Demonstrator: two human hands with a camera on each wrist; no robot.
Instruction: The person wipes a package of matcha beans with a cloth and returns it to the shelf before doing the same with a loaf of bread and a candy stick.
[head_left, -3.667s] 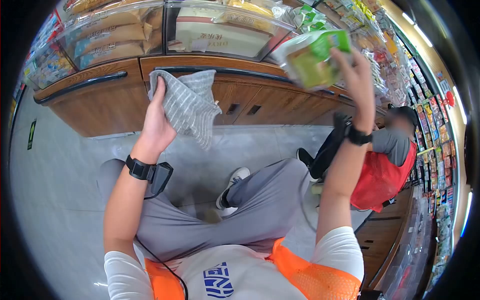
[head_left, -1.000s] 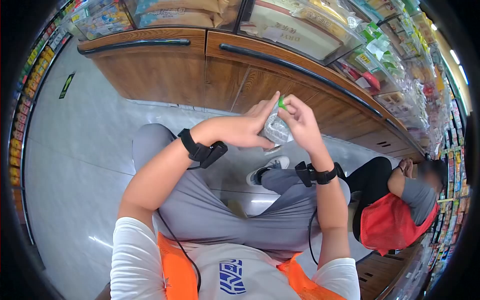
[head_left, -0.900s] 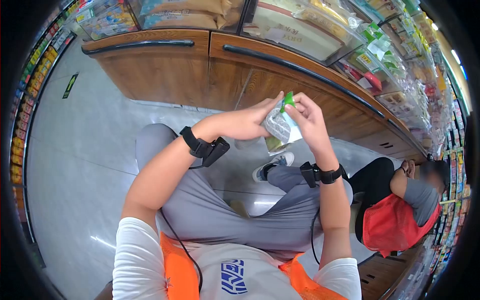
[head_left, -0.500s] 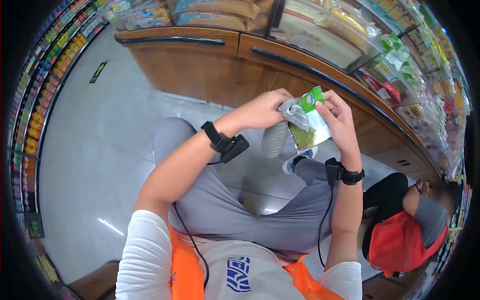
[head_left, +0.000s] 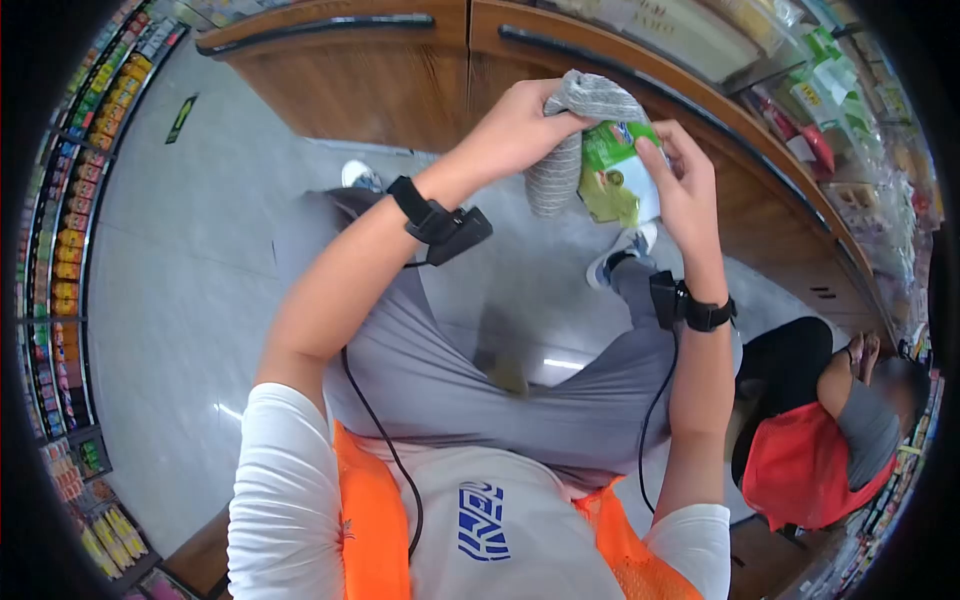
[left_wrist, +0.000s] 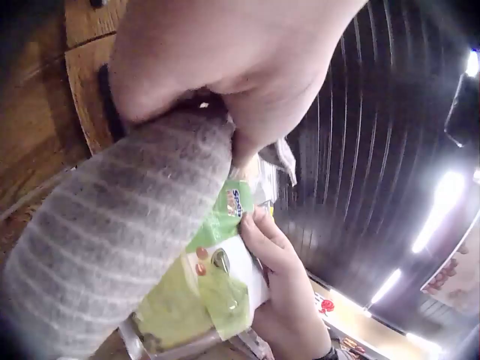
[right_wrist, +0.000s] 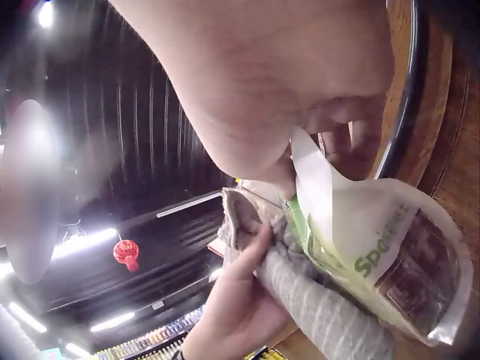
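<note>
Brown wooden cabinets point(head_left: 370, 85) at 12 o'clock. Right hand point(head_left: 692, 190) grip pinches green-labelled plastic pack point(head_left: 604, 178); left hand point(head_left: 525, 128) grip closed round grey striped cloth point(head_left: 602, 96), shifted up to pack's 11 o'clock, front more exposed.

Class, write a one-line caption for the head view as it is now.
Left hand grips a striped cloth beside the green packet in the right hand.
</note>
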